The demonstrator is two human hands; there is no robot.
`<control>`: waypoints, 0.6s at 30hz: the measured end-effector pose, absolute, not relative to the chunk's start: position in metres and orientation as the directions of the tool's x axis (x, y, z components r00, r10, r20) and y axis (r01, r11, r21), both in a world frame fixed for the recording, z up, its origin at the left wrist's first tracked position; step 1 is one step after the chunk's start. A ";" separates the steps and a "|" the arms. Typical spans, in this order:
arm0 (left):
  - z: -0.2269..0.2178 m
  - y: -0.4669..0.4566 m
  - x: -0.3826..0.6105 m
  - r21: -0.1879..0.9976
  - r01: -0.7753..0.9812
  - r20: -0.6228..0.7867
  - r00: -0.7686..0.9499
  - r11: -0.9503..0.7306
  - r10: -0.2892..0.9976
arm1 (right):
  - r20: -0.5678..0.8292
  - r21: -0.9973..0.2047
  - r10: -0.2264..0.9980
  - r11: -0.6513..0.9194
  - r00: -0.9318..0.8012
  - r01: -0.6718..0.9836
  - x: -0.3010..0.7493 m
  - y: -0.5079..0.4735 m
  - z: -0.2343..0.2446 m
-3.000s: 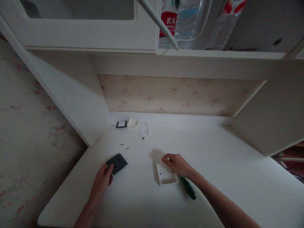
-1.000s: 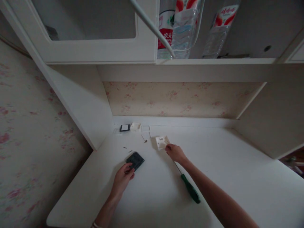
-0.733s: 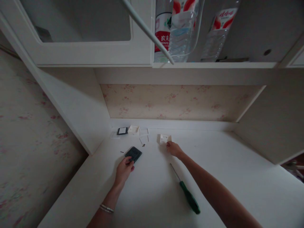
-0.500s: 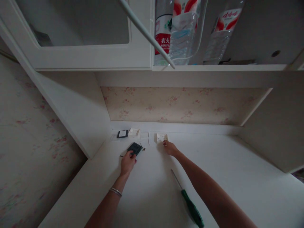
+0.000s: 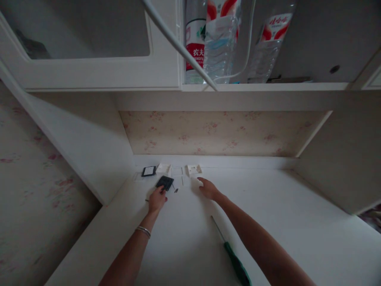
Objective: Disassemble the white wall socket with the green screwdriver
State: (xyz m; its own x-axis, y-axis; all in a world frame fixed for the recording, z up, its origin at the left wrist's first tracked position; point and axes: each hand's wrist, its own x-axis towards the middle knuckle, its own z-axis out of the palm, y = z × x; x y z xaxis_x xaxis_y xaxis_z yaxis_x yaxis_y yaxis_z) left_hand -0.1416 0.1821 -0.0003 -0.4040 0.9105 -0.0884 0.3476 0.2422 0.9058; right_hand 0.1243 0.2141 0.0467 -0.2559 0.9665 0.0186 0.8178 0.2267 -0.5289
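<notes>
My left hand (image 5: 157,200) is closed on the near edge of a black square panel (image 5: 165,182), fingers on top, just above or on the white desktop. My right hand (image 5: 208,190) holds nothing that I can see; its thumb and forefinger are apart, a little in front of a small white square box (image 5: 195,169). A second white box (image 5: 164,168) sits behind the black panel. Left of it lies a dark-edged square with a white face (image 5: 149,171). Thin clear frames (image 5: 177,171) lie between the boxes. Tiny dark pieces, perhaps screws (image 5: 176,190), rest beside the panel.
A green-handled screwdriver (image 5: 236,262) lies on the white desktop (image 5: 184,246) near my right forearm. Overhead, a shelf (image 5: 268,86) holds several plastic bottles (image 5: 220,47). A pale rod or cable (image 5: 178,45) hangs across in front of it.
My right hand has let go of the white box and drawn back from it; the box stands further back, nearer the clear frames. My left hand still grips the black panel. The view has shifted slightly.
</notes>
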 end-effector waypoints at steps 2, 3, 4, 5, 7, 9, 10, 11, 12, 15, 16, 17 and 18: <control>0.001 0.183 -0.141 0.907 0.356 -0.079 -0.377 0.223 0.923 | 0.000 -0.574 0.967 0.208 -0.253 0.792 0.135 0.192 0.044; 0.002 0.182 -0.140 0.909 0.359 -0.071 -0.367 0.211 0.928 | -0.004 -0.593 0.969 0.197 -0.248 0.781 0.142 0.178 0.043; 0.003 0.180 -0.138 0.912 0.361 -0.059 -0.360 0.197 0.931 | -0.007 -0.608 0.971 0.186 -0.239 0.772 0.149 0.161 0.042; 0.005 0.176 -0.137 0.914 0.361 -0.044 -0.358 0.182 0.933 | -0.006 -0.619 0.973 0.176 -0.230 0.765 0.156 0.143 0.042; 0.007 0.162 -0.132 0.921 0.361 -0.008 -0.362 0.148 0.932 | 0.008 -0.626 0.982 0.153 -0.190 0.764 0.171 0.101 0.040; 0.008 0.138 -0.125 0.925 0.362 0.023 -0.363 0.118 0.931 | 0.034 -0.613 0.992 0.120 -0.125 0.781 0.182 0.056 0.038; 0.008 0.122 -0.120 0.925 0.364 0.031 -0.354 0.107 0.935 | 0.057 -0.591 0.994 0.109 -0.094 0.799 0.186 0.034 0.036; 0.006 0.105 -0.115 0.926 0.366 0.035 -0.341 0.098 0.939 | 0.038 -0.574 0.996 0.091 -0.084 0.814 0.189 0.014 0.033; 0.004 0.086 -0.108 0.927 0.362 0.029 -0.321 0.094 0.947 | -0.007 -0.568 0.997 0.064 -0.083 0.820 0.189 -0.003 0.030; -0.005 0.028 -0.083 0.937 0.336 -0.047 -0.146 0.094 0.988 | -0.020 -0.601 0.993 0.084 -0.120 0.795 0.183 -0.034 0.021; -0.008 0.011 -0.074 0.940 0.323 -0.081 -0.091 0.107 0.992 | -0.009 -0.622 0.994 0.077 -0.105 0.780 0.177 -0.039 0.020; -0.009 -0.004 -0.065 0.942 0.308 -0.116 -0.064 0.130 0.991 | 0.001 -0.652 0.997 0.062 -0.081 0.755 0.170 -0.040 0.019; -0.008 -0.017 -0.057 0.942 0.292 -0.159 -0.047 0.166 0.986 | 0.000 -0.698 0.998 0.043 -0.060 0.715 0.162 -0.041 0.019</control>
